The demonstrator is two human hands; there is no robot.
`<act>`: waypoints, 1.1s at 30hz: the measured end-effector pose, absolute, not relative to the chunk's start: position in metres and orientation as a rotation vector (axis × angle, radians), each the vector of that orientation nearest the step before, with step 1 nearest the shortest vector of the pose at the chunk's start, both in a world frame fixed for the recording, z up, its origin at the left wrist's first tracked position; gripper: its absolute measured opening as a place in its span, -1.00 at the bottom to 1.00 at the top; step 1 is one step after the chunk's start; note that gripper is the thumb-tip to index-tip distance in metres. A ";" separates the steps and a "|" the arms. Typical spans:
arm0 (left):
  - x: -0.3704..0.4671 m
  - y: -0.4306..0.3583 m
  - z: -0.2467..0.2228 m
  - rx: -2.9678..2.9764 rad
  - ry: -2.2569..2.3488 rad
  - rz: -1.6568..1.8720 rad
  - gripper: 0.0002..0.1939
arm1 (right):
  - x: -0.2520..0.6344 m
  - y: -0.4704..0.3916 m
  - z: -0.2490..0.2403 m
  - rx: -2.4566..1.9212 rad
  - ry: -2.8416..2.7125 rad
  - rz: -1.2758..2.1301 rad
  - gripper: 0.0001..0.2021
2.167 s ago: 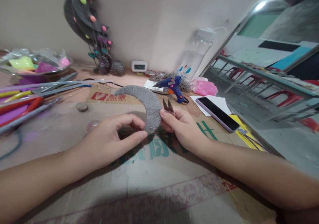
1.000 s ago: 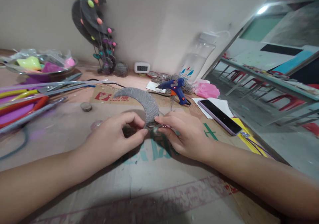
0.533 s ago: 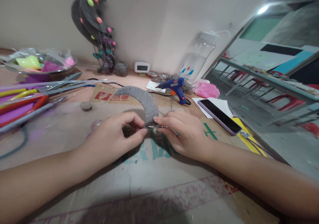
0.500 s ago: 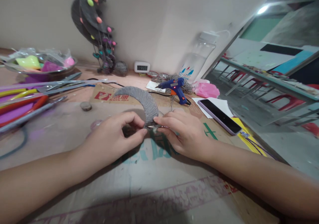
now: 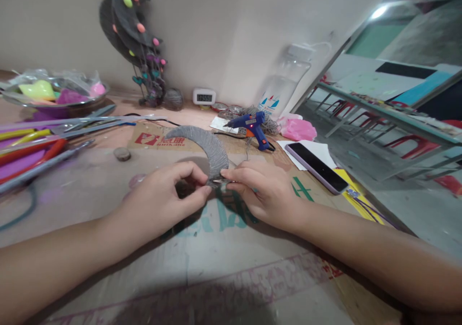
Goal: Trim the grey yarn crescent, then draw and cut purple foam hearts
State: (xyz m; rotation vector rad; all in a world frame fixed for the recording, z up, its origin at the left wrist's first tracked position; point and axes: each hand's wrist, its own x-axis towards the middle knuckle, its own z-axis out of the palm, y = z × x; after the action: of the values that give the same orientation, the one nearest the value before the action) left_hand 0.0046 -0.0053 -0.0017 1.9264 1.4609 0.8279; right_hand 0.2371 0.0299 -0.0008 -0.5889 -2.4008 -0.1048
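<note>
A crescent moon shape wrapped in grey yarn (image 5: 206, 146) stands between my hands, its curved tip pointing left and its lower end at my fingertips. My left hand (image 5: 171, 188) pinches that lower end from the left, thumb and forefinger nearly together. From the right, my right hand (image 5: 265, 190) grips the same end between thumb and forefinger. A small pale spot shows between the fingertips, too small to name. Behind my right hand lies a blue glue gun (image 5: 254, 125) with a lit red light, and a strand of yarn runs down near it.
At the left are a metal bowl (image 5: 54, 104) of bagged coloured pieces and several scissors and pliers (image 5: 32, 151). A small clock (image 5: 204, 97), a ball of yarn (image 5: 173, 99) and a water bottle (image 5: 285, 84) stand by the wall. A phone (image 5: 317, 167) lies right. Moon ornaments (image 5: 126, 26) hang behind.
The whole view has shifted very slightly, with things a little further left. My hands keep the same hold on the yarn-wrapped crescent.
</note>
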 end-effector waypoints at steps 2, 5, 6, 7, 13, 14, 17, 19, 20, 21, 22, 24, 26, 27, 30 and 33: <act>0.005 -0.005 -0.001 1.902 1.457 0.821 -0.77 | 0.237 0.030 -0.001 -0.605 -2.366 -0.038 -0.87; 0.004 -0.005 0.000 1.875 1.436 0.805 -0.77 | 0.237 0.029 -0.001 -0.610 -2.336 0.011 -0.87; 0.004 -0.004 0.000 1.869 1.434 0.800 -0.77 | 0.237 0.029 -0.001 -0.607 -2.339 0.000 -0.86; 0.004 -0.004 0.000 1.865 1.439 0.796 -0.76 | 0.237 0.029 0.000 -0.602 -2.345 -0.022 -0.86; 0.004 -0.003 0.000 1.863 1.499 0.817 -0.73 | 0.238 0.029 0.000 -0.567 -2.373 -0.177 -0.85; 0.004 -0.003 0.000 1.864 1.503 0.816 -0.73 | 0.238 0.030 0.000 -0.559 -2.372 -0.199 -0.85; 0.003 -0.004 0.000 1.863 1.495 0.819 -0.73 | 0.239 0.030 0.001 -0.547 -2.378 -0.229 -0.85; 0.003 -0.004 0.000 1.861 1.485 0.815 -0.72 | 0.239 0.030 0.001 -0.551 -2.386 -0.227 -0.84; 0.003 -0.004 0.000 1.859 1.478 0.817 -0.72 | 0.239 0.030 0.002 -0.552 -2.388 -0.226 -0.83; 0.002 -0.004 0.000 1.857 1.474 0.819 -0.73 | 0.239 0.030 0.002 -0.550 -2.388 -0.225 -0.83; 0.002 -0.004 -0.001 1.855 1.467 0.824 -0.73 | 0.238 0.029 0.002 -0.548 -2.386 -0.225 -0.83; 0.002 -0.004 -0.002 1.852 1.443 0.840 -0.75 | 0.238 0.029 0.003 -0.550 -2.383 -0.224 -0.83; 0.002 -0.003 -0.003 1.848 1.422 0.848 -0.76 | 0.238 0.030 0.002 -0.553 -2.382 -0.214 -0.84; 0.003 -0.002 -0.004 1.850 1.410 0.851 -0.76 | 0.238 0.030 0.002 -0.556 -2.382 -0.208 -0.84; 0.003 -0.001 -0.004 1.860 1.383 0.859 -0.78 | 0.238 0.031 0.002 -0.548 -2.378 -0.192 -0.82; 0.003 -0.002 -0.004 1.859 1.360 0.857 -0.79 | 0.239 0.031 0.002 -0.527 -2.382 -0.189 -0.81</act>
State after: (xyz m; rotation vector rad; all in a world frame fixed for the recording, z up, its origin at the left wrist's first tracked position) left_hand 0.0029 -0.0019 -0.0039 1.8587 1.3605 0.8574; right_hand 0.2393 0.0312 0.0023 -0.5270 -2.3816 -0.1890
